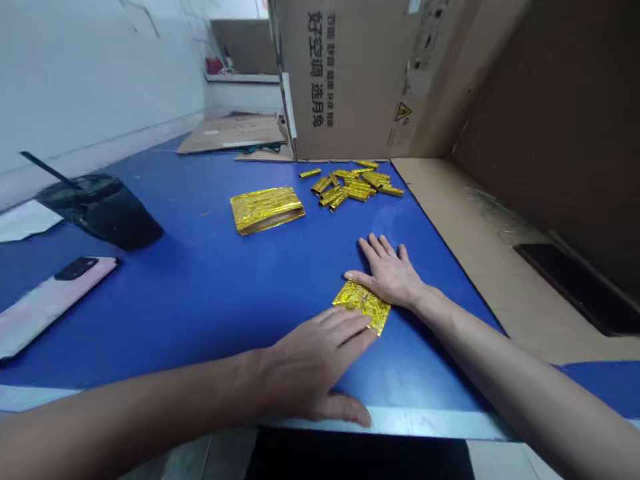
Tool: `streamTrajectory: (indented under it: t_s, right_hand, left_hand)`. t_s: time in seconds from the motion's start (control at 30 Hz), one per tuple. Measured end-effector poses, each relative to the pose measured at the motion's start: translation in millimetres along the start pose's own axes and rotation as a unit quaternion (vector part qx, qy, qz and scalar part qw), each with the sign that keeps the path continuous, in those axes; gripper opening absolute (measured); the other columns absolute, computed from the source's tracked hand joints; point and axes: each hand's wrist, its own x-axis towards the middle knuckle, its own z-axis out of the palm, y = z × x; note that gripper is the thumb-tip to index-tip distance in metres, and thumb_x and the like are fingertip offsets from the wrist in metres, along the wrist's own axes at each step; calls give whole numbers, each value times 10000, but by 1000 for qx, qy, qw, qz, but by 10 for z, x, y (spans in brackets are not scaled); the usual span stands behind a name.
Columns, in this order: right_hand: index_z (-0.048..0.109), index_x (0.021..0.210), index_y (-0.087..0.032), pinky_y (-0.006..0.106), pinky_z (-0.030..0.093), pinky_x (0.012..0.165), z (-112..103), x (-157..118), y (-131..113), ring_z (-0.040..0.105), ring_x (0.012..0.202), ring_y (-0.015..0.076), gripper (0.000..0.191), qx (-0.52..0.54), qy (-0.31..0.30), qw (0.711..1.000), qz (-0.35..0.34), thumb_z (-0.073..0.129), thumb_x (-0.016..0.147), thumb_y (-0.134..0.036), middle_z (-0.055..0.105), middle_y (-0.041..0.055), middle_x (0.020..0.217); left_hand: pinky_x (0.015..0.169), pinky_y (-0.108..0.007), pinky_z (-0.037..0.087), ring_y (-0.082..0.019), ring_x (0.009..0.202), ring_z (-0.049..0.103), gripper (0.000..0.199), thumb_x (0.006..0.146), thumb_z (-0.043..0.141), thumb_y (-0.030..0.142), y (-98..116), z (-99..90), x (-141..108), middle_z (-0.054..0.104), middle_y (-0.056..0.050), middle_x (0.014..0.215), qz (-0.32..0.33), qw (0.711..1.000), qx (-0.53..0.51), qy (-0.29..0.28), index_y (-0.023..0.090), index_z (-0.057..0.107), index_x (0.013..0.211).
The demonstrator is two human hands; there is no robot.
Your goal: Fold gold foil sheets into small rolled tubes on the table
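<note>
A small gold foil sheet [365,303] lies flat on the blue table [215,293] near its front edge. My left hand [320,353] rests with its fingertips over the sheet's lower left part, the thumb spread toward the table edge. At the sheet's upper right, my right hand [390,270] lies palm down with its fingers spread, the thumb along the sheet's top edge. Farther back sits a stack of gold foil sheets [267,208]. To the right of that stack is a loose pile of small rolled gold tubes [357,187].
On the left are a dark cup with a straw [113,213] and a pink phone [55,297]. A large cardboard box [360,80] stands at the back. Cardboard [465,233] lies along the right, with a black flat object [575,287] on it.
</note>
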Motion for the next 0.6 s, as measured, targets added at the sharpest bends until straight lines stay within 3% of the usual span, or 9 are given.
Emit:
streamTrajectory:
  t_s: [0.23,0.3,0.43,0.6]
  right_hand:
    - [169,1363,-137,563,97,977,-7,-4,8,70,1290,316,892,-5,-11,1000,-3,187,701,-735,154,143,1422]
    - [166,1364,-142,565,97,976,6,-1,14,68,1290,316,890,-4,-7,1000,-4,185,701,-735,148,144,1423]
    - [176,1362,-149,564,109,975,20,-5,21,77,1289,318,882,-6,1,1000,-4,190,702,-733,160,143,1421]
    - [173,1362,-142,555,123,977,-16,-15,2,95,1287,316,886,-9,2,1000,-6,198,702,-732,182,150,1415]
  left_hand:
    - [948,-438,321,-295,1201,296,695,725,492,555,-107,-83,-17,319,-208,1299,-76,995,4,62,84,381,1224]
    - [945,-424,331,-283,1186,326,714,730,487,553,-118,-68,-19,351,-197,1287,-86,995,1,41,79,351,1246]
    - [954,-436,305,-296,1145,379,704,724,457,593,-160,11,-9,463,-177,1204,-38,999,22,-11,86,420,1211]
    - [980,-442,256,-310,1134,387,752,714,415,638,-162,51,-3,480,-192,1184,-30,998,45,-13,56,451,1189]
